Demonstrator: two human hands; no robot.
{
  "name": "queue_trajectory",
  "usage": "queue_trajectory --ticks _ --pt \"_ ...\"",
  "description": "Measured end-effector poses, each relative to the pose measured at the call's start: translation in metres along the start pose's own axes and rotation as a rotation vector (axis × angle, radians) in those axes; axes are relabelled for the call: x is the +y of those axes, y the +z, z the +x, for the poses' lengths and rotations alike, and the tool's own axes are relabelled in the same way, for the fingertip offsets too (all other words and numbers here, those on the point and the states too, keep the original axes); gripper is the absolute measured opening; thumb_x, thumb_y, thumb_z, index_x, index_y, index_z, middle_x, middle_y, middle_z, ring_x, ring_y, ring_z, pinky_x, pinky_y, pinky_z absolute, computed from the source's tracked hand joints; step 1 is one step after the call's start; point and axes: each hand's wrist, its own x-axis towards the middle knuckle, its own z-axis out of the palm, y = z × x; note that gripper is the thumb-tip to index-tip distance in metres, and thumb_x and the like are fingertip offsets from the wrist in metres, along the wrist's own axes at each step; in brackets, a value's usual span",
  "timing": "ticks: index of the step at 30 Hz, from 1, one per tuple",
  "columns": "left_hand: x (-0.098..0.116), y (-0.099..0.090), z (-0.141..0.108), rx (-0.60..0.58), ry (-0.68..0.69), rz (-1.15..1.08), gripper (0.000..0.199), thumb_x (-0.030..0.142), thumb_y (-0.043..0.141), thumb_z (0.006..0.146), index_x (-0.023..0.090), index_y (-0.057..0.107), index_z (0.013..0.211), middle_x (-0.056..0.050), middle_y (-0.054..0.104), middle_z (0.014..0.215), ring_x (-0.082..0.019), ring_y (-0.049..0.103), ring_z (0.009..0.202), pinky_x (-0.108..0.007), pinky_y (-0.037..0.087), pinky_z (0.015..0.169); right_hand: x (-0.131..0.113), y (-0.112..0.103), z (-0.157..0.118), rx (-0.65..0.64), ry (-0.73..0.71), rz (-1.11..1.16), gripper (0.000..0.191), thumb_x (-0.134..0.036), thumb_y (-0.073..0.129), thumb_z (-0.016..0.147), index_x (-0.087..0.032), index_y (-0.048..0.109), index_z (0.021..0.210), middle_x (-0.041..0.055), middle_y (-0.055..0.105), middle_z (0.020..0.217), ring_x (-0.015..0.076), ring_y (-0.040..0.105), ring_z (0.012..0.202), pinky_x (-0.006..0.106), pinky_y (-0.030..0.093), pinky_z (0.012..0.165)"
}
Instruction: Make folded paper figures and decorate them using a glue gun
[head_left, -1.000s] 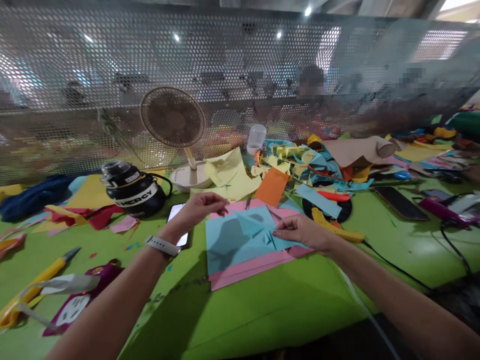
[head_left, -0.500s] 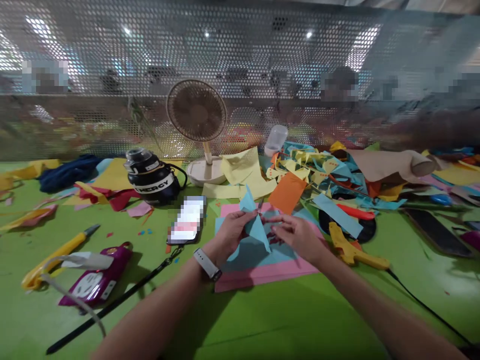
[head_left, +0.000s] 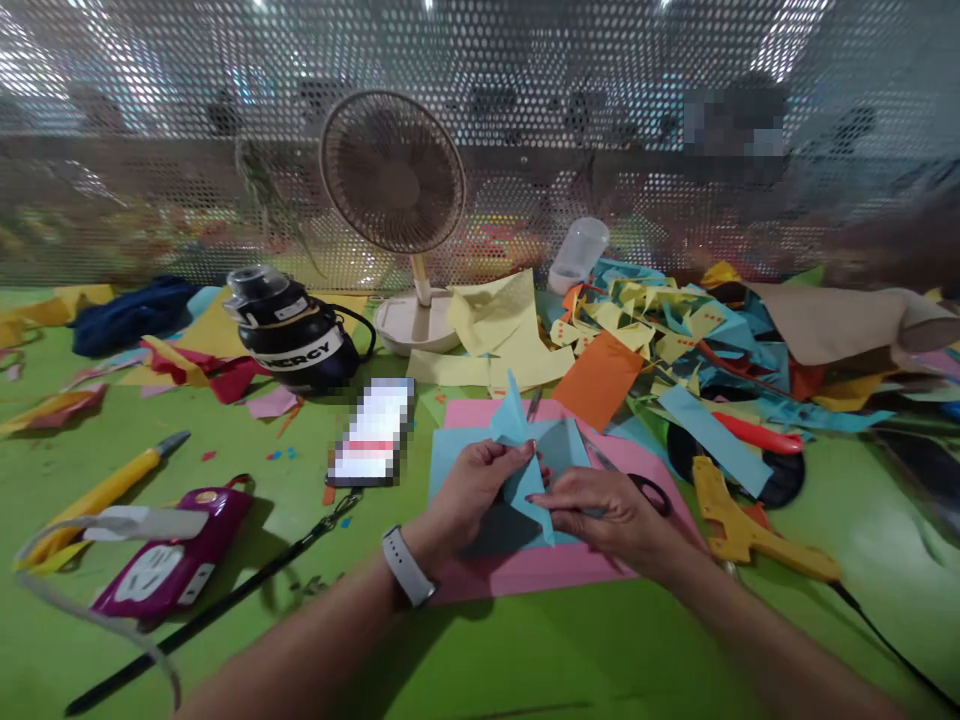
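My left hand (head_left: 474,488) is closed, thumb and fingers pinching a folded light-blue paper piece (head_left: 526,492) that stands up with a pointed top. My right hand (head_left: 613,512) also has its fingers closed on this piece, at its lower right edge. Beneath both hands lies a blue paper sheet (head_left: 448,452) on a larger pink sheet (head_left: 487,582). Scissors with a dark handle (head_left: 661,494) rest on the sheets behind my right hand, partly hidden by it.
A hot glue gun (head_left: 739,525) lies at right. Paper scraps (head_left: 675,320), an orange card (head_left: 600,378) and a fan (head_left: 420,325) are behind. On the left are a phone (head_left: 373,432), a black bottle (head_left: 300,345), a purple power bank (head_left: 176,550) and a yellow cutter (head_left: 112,490).
My right hand has moved in from beside the folded paper and now grips its lower edge. The scissors handle shows now. The whole view has tilted down somewhat.
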Motion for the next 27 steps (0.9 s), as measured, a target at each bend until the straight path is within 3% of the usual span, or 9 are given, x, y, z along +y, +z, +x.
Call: queue_trajectory --ticks 6,11,16,21,25,27 --pt "-0.003 0.004 -0.002 0.059 0.003 -0.065 0.034 0.047 0.081 0.062 0.016 0.070 0.072 -0.002 0.071 0.067 -0.013 0.061 0.055 -0.026 0.051 0.057 0.002 0.002 0.000 0.085 0.118 0.207 0.020 -0.040 0.071 0.078 -0.031 0.077 0.095 0.0018 0.062 0.074 0.0107 0.054 0.061 0.022 0.046 0.054" --pt "-0.006 0.007 -0.002 0.085 0.035 -0.095 0.033 0.045 0.083 0.060 0.016 0.070 0.069 -0.001 0.069 0.063 -0.012 0.061 0.055 -0.024 0.050 0.057 0.003 0.002 0.002 0.111 0.164 0.219 0.015 -0.040 0.073 0.076 -0.027 0.078 0.082 0.0017 0.060 0.072 0.0119 0.054 0.065 0.024 0.045 0.056" --pt "-0.012 0.009 -0.005 0.107 0.145 -0.090 0.030 0.044 0.079 0.067 0.016 0.070 0.073 -0.003 0.072 0.069 -0.013 0.062 0.057 -0.025 0.050 0.058 -0.001 0.008 0.005 0.163 0.313 0.271 0.035 -0.051 0.065 0.079 -0.019 0.064 0.066 0.0004 0.059 0.064 0.0110 0.056 0.060 0.024 0.045 0.057" --pt "-0.015 0.014 -0.009 0.164 0.157 -0.054 0.028 0.041 0.080 0.067 0.016 0.068 0.072 -0.001 0.069 0.067 -0.010 0.058 0.055 -0.022 0.046 0.053 -0.003 0.012 0.005 0.212 0.502 0.319 0.042 -0.059 0.066 0.073 -0.018 0.056 0.067 -0.0011 0.061 0.055 0.0094 0.056 0.049 0.020 0.041 0.045" --pt "-0.016 0.015 -0.011 0.175 0.160 -0.050 0.029 0.042 0.078 0.070 0.016 0.067 0.074 -0.002 0.069 0.068 -0.012 0.059 0.056 -0.024 0.047 0.053 0.001 0.010 0.003 0.251 0.550 0.328 0.041 -0.057 0.069 0.071 -0.019 0.053 0.068 -0.0038 0.058 0.047 0.0077 0.049 0.037 0.017 0.032 0.034" --pt "-0.016 0.015 -0.012 0.127 0.155 -0.071 0.029 0.040 0.079 0.069 0.016 0.067 0.079 -0.003 0.071 0.073 -0.013 0.062 0.059 -0.026 0.050 0.056 0.005 0.009 0.002 0.277 0.546 0.340 0.039 -0.054 0.070 0.071 -0.019 0.052 0.069 -0.0048 0.057 0.045 0.0079 0.050 0.036 0.016 0.031 0.033"
